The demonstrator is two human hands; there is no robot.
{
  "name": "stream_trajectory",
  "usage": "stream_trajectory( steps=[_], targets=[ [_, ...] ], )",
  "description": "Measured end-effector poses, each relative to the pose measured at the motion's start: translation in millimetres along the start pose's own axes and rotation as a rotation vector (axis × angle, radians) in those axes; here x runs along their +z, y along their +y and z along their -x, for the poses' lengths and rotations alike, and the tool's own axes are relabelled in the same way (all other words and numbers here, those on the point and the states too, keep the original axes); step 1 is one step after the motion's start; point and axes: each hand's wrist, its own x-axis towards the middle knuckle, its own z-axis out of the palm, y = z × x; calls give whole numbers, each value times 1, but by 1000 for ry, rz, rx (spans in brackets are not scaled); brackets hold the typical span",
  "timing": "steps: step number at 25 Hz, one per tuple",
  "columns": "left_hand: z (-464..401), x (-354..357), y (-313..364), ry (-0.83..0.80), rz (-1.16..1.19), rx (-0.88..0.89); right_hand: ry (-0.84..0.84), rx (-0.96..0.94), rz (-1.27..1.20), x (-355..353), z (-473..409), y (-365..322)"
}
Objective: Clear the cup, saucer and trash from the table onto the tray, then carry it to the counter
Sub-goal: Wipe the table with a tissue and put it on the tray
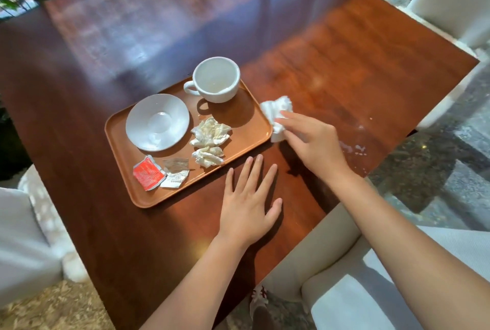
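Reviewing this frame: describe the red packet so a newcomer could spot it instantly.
Find the brown rectangular tray on the dark wooden table. At its near-left corner, below the white round saucer, lies the torn red foil packet. It is the only red item; the scraps beside it are pale.

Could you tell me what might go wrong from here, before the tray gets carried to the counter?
1. The cup stands loose at the tray's far edge, off its saucer; it could slide or tip when lifted.
2. The crumpled napkins and torn packets lie loose and may blow or slip off in transit.
3. The right hand presses a tissue beside the tray while crumbs sit near the table edge; wiping could sweep them onto the floor.
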Motion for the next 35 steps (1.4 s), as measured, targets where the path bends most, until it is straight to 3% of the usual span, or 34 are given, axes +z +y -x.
stream_trajectory(
  steps=[3,7,10,15,21,35],
  targets=[
    [-1,1,0,-1,-26,-8,80,168,91,-54,33,48],
    [0,3,0,-1,-58,-3,-110,282,248,-88,50,105],
    [-1,0,2,-4,-53,-7,-229,215,423,-89,49,125],
    [-1,-7,6,-16,-32,-11,80,55,611,-86,40,131],
    [-1,-9,8,-28,-17,-12,-244,353,541,-54,39,137],
    [1,0,3,-5,-28,-5,-442,62,591,-36,79,99]
  ],
)
